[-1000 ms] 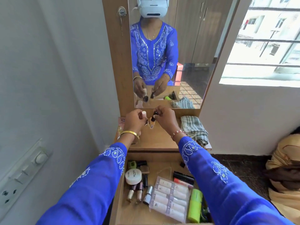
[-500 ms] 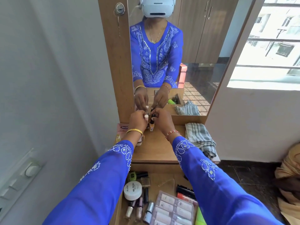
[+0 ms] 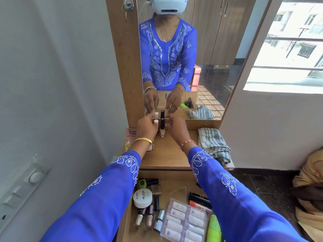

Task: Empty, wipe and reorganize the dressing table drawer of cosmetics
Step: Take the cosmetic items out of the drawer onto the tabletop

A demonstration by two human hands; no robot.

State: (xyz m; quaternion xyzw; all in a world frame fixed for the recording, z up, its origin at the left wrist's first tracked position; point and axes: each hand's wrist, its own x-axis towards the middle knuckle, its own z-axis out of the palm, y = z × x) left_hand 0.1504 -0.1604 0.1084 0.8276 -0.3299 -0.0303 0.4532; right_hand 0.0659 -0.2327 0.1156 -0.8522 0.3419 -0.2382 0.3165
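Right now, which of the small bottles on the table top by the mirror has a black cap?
The middle bottle, standing upright between both hands, has a tall black cap over tan contents. The bottle beside it, at the left hand, has a pale pink cap.

Wall switch panel [image 3: 22, 182]; tan bundle [image 3: 311, 193] on floor.

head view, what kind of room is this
Most likely a bedroom or dressing corner at home: a wooden dressing table with a tall mirror, an open drawer of cosmetics, and wardrobe doors reflected in the mirror.

Bottles [image 3: 162, 127] on tabletop [image 3: 167, 154]; cloth [image 3: 214, 145] right; drawer [image 3: 178, 189] below.
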